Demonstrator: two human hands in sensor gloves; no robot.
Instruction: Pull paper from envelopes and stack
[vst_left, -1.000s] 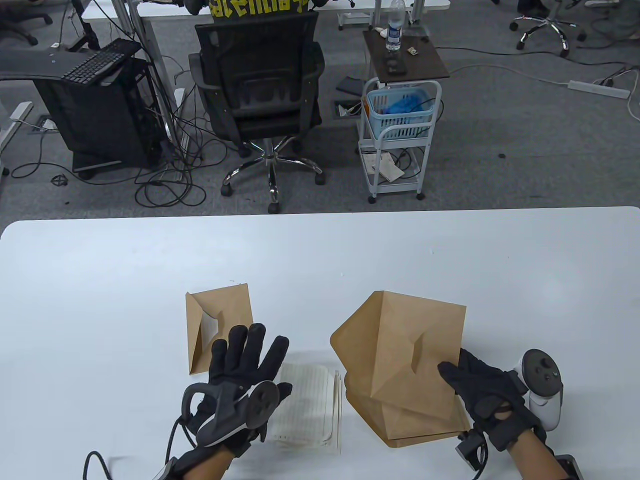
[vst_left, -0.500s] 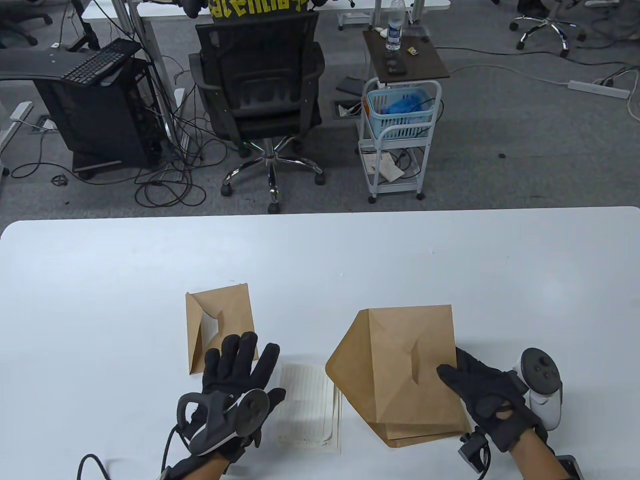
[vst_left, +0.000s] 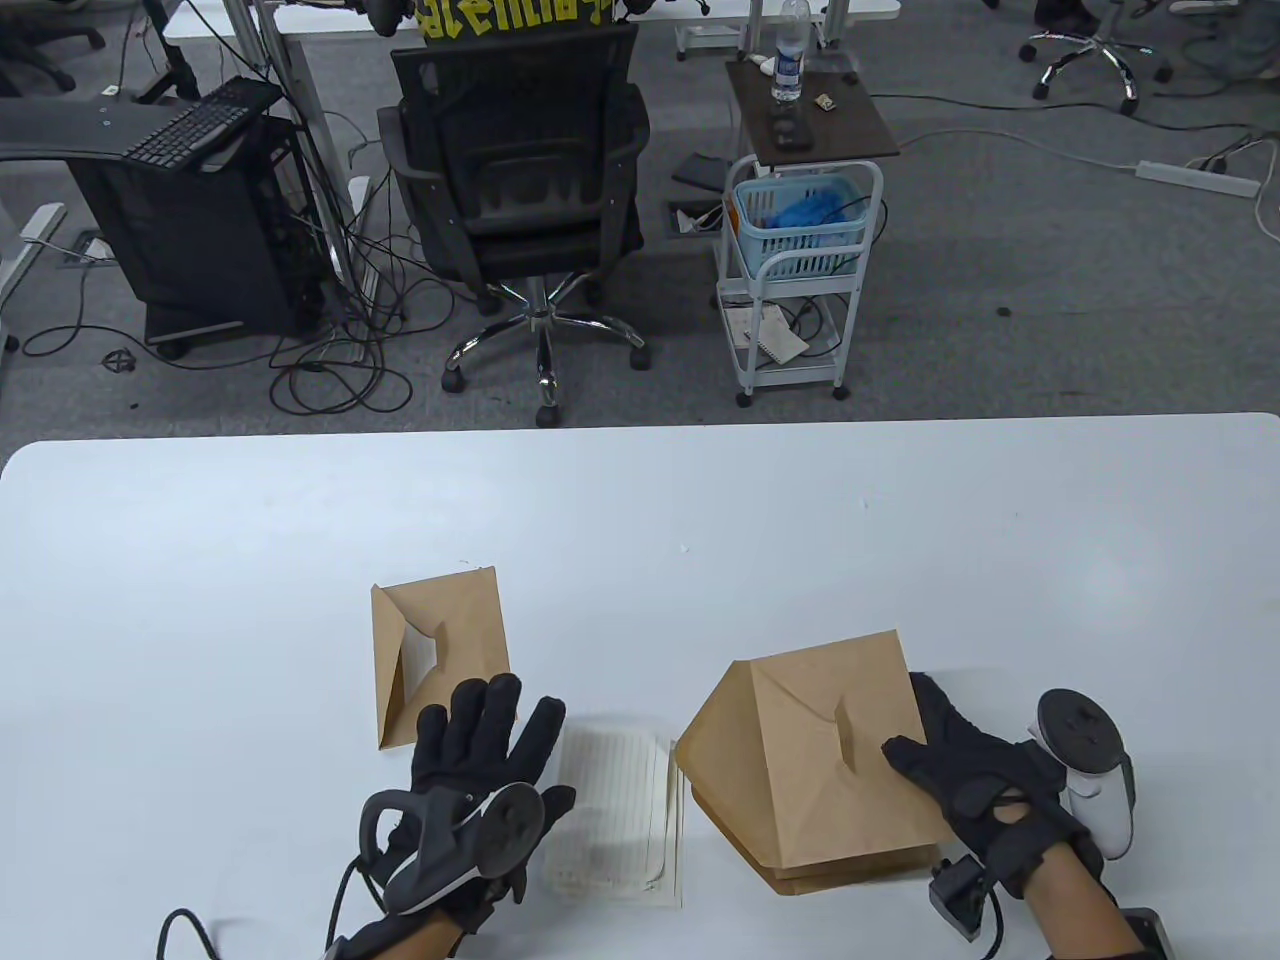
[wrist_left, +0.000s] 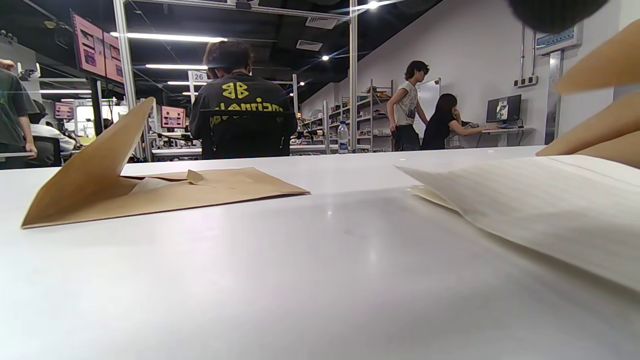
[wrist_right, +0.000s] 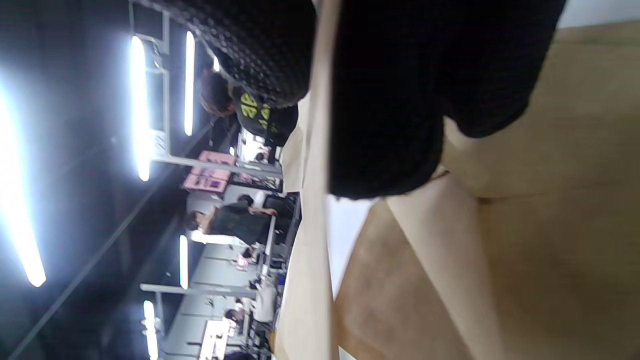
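While the right hand (vst_left: 975, 785) pinches the top envelope (vst_left: 820, 765) at its 3 o'clock edge, raised over another envelope (vst_left: 800, 878) on the desk (vst_left: 640, 520), the left hand (vst_left: 480, 745) stays released, fingers spread. The lined paper stack (vst_left: 625, 810) lies between them; an opened envelope (vst_left: 435, 650) sits at the left hand's 11 o'clock.

Beyond the white rounded table (vst_left: 200, 520): grey carpet floor (vst_left: 1050, 320) strewn with cables, black mesh office chair (vst_left: 520, 190), white wheeled trolley (vst_left: 800, 290) carrying a blue plastic basket (vst_left: 800, 235). Overhead, long fluorescent ceiling lights (wrist_left: 170, 37).
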